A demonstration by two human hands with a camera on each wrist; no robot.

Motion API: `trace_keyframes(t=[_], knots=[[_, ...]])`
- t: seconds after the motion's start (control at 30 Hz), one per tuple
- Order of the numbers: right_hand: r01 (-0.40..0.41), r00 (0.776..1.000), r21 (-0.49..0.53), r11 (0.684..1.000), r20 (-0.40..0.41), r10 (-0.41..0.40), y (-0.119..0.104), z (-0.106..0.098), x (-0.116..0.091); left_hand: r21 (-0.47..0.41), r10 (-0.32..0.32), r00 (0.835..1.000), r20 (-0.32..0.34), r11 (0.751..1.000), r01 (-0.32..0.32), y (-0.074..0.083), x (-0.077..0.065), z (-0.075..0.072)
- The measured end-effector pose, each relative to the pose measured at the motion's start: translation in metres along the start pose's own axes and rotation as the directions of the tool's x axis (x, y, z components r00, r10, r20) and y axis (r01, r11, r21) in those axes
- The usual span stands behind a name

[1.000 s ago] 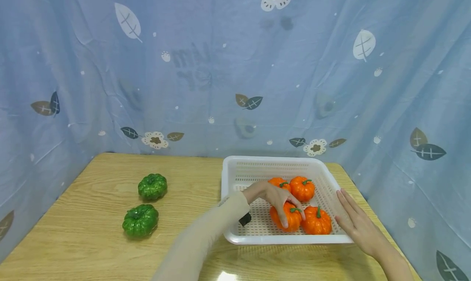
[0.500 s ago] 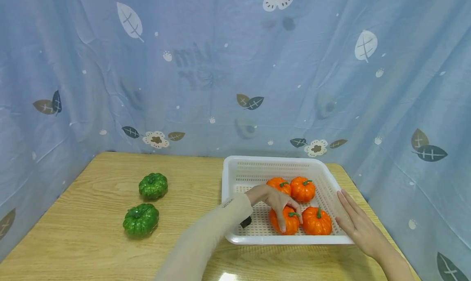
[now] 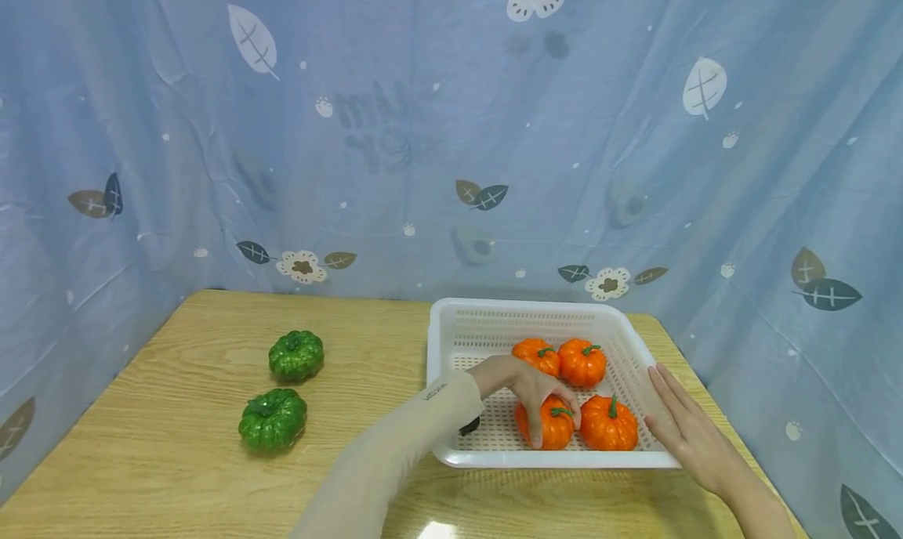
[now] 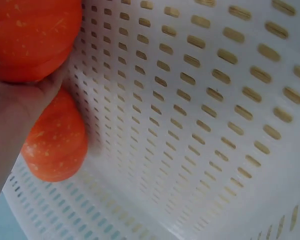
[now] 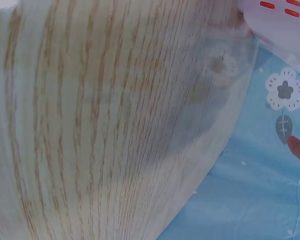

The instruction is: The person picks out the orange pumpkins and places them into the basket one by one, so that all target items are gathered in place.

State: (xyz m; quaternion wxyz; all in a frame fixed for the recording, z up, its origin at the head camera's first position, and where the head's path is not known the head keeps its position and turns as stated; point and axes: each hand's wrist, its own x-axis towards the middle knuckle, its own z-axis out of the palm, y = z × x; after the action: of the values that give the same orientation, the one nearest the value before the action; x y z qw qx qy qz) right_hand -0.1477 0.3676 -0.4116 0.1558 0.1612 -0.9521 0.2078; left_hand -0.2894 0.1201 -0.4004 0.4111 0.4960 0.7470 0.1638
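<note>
My left hand [image 3: 534, 390] reaches into the white basket [image 3: 444, 459] and grips a small orange pumpkin [image 3: 553, 429] from above, thumb on its near side and fingers on its right. Another orange pumpkin [image 3: 608, 425] sits just to the right. Two more, a back-left pumpkin [image 3: 532, 354] and a back-right pumpkin [image 3: 582, 364], lie behind the hand. In the left wrist view the palm edge [image 4: 10, 112] meets orange skin, with a second orange pumpkin [image 4: 57, 145] beside it. My right hand [image 3: 694, 437] rests with straight fingers along the basket's right side.
Two green pumpkins stand on the wooden table [image 3: 176, 414] at the left: a farther one [image 3: 296, 356] and a nearer one [image 3: 273, 420]. A patterned blue curtain [image 3: 395, 132] closes off the back and sides. A small black object [image 3: 469, 426] shows beside the left wrist.
My left hand has shifted slightly left and toward the basket's near side with the orange pumpkin, opening a little more space beside its right neighbour. The right hand stays at the basket's side.
</note>
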Motion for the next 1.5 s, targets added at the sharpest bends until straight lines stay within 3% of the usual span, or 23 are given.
trace_keyframes(t=[0.37,0.53,0.77,1.03,1.23,1.5], knots=[[-0.01,1.0,-0.004,1.0,0.002,0.01,0.002,0.0,-0.001,0.084,0.032,0.999,-0.002,0.996,-0.032,0.004,-0.004,-0.003],[-0.028,0.999,0.004,1.0,0.018,0.027,0.003,-0.001,-0.002,0.089,0.079,0.996,0.028,0.993,-0.082,0.001,-0.005,-0.007],[-0.021,1.0,-0.002,1.0,0.011,0.022,0.005,-0.001,-0.002,0.002,0.106,0.993,0.05,0.994,-0.106,0.0,-0.008,-0.016],[-0.011,1.0,0.0,1.0,0.002,0.011,0.004,0.0,-0.002,-0.13,0.057,0.998,0.032,0.99,-0.052,-0.001,-0.011,-0.017],[-0.014,1.0,0.009,1.0,0.006,0.014,0.002,0.001,-0.001,-0.14,0.011,0.999,0.046,0.99,-0.004,0.0,-0.011,-0.02],[-0.015,1.0,0.003,1.0,0.004,0.015,0.0,0.0,-0.001,-0.165,0.025,0.997,0.069,0.986,-0.014,0.001,-0.009,-0.02]])
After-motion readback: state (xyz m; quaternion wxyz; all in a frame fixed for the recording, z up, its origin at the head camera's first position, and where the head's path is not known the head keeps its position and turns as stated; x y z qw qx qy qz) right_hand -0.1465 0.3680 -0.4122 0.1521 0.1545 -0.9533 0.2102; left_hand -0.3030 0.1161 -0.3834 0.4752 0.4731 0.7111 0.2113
